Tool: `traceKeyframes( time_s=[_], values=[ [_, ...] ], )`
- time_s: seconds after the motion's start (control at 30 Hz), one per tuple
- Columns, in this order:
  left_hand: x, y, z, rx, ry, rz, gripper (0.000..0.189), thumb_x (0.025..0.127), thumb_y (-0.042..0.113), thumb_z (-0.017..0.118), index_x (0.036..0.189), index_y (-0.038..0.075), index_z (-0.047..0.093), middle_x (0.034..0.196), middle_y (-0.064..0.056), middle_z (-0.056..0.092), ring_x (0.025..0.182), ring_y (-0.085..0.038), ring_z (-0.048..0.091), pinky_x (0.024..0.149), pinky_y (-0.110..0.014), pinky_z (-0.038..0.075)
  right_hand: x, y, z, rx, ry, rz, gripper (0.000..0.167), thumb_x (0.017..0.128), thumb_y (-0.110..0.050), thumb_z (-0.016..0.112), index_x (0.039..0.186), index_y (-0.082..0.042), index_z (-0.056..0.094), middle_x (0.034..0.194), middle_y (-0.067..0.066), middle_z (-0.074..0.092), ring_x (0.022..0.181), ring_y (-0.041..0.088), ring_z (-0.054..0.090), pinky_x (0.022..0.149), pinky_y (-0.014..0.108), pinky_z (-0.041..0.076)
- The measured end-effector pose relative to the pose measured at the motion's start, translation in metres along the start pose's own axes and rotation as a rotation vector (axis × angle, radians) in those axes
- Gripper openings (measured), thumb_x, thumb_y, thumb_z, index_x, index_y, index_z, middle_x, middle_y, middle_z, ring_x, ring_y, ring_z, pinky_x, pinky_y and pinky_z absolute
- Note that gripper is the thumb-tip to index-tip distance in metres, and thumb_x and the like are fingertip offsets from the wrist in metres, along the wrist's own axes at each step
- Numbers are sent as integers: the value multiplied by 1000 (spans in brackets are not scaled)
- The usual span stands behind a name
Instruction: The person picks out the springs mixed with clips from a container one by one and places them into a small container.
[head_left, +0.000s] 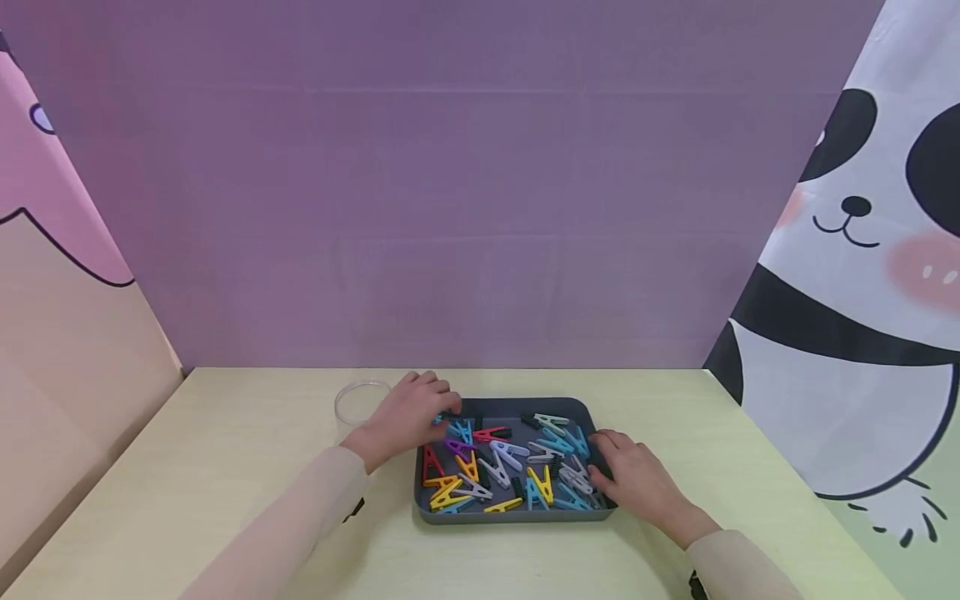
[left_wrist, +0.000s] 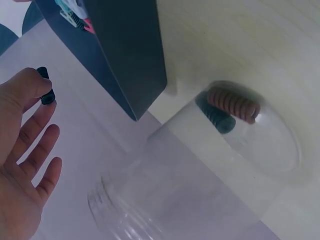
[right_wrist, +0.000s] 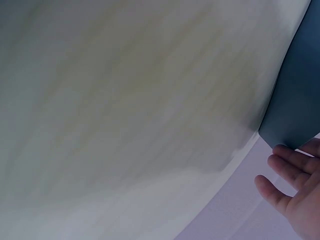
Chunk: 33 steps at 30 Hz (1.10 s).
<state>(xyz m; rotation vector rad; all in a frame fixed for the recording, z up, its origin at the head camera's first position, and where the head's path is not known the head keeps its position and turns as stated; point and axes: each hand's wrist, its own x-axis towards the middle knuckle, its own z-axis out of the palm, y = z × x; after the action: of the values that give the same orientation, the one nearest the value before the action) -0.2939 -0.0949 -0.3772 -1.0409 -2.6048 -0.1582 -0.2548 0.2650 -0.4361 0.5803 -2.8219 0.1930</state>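
My left hand (head_left: pixel 408 419) pinches a small dark cylinder (left_wrist: pixel 48 96) at the dark-grey plastic tray's (head_left: pixel 517 517) ten o'clock; a slack pinch could drop it. My right hand (head_left: pixel 637 479), fingers loosely spread, touches three o'clock.

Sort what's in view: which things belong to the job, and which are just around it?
Belong, it seems:
left hand, pinching a dark piece
clear jar holding ridged pieces
grey tray of clothes pegs
right hand at the tray's edge

Just around:
panda picture
purple backdrop
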Motion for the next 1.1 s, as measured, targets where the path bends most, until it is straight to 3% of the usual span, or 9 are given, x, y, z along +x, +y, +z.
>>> traceKeyframes(
  time_s=[0.4, 0.9, 1.1],
  values=[
    [-11, -12, -13, -32, 6, -24, 19, 91, 13, 84, 109, 15, 77, 110, -1, 77, 111, -27, 65, 106, -52, 51, 0, 0, -1, 1, -1, -2, 39, 95, -18, 75, 126, 4, 67, 130, 23, 69, 122, 41, 66, 98, 58, 57],
    [-39, -34, -23, -10, 124, -53, 17, 88, 8, 84, 99, 16, 75, 98, 2, 75, 99, -22, 63, 86, -41, 49, -1, 0, 0, -1, 15, -12, 38, 95, -17, 75, 125, 5, 67, 129, 23, 69, 121, 41, 66, 96, 58, 57],
    [-48, -47, -27, 7, 163, -80, 17, 87, 8, 85, 98, 17, 75, 99, 3, 76, 99, -23, 63, 85, -41, 49, 0, 0, 0, -4, 16, -13, 39, 95, -17, 76, 125, 5, 67, 129, 23, 69, 121, 41, 66, 97, 58, 57]
  ],
)
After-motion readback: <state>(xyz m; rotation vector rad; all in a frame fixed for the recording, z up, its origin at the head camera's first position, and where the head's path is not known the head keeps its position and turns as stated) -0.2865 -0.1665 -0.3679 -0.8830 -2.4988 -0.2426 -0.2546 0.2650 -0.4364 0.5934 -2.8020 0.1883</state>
